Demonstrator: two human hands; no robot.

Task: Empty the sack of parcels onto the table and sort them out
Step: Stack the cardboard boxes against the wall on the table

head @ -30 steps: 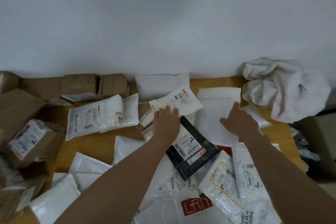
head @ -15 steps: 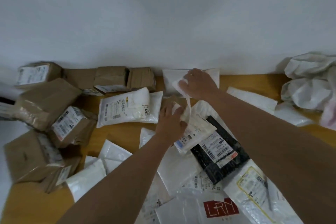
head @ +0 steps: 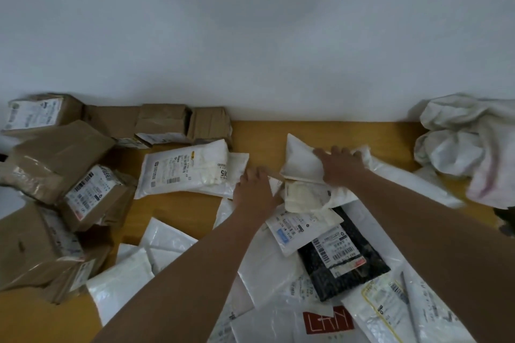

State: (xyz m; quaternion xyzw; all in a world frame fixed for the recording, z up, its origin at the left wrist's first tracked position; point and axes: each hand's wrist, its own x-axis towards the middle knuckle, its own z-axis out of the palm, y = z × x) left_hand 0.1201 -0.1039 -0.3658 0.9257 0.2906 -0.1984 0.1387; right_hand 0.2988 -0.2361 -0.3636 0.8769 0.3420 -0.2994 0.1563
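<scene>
Parcels are spread over the wooden table (head: 384, 136). My right hand (head: 341, 167) lies across a plain white mailer (head: 299, 160) near the back of the table and holds it by its right part, tilted. My left hand (head: 255, 191) rests with spread fingers on the pile just left of it, touching a small labelled white parcel (head: 295, 227). A cream padded parcel (head: 305, 198) lies between my hands. In front of them are a black parcel (head: 342, 257) and a white bag with a red logo (head: 326, 320). The empty white sack (head: 468, 147) is crumpled at the right.
Several brown cardboard boxes (head: 69, 164) are heaped along the left side and the back wall. A large labelled white bag (head: 185, 172) lies beside them. More white mailers (head: 122, 284) cover the near side. Bare wood shows at the back centre.
My right hand has brought the white mailer from against the back wall towards me. My left hand stays on the pile. The view has shifted slightly to the left.
</scene>
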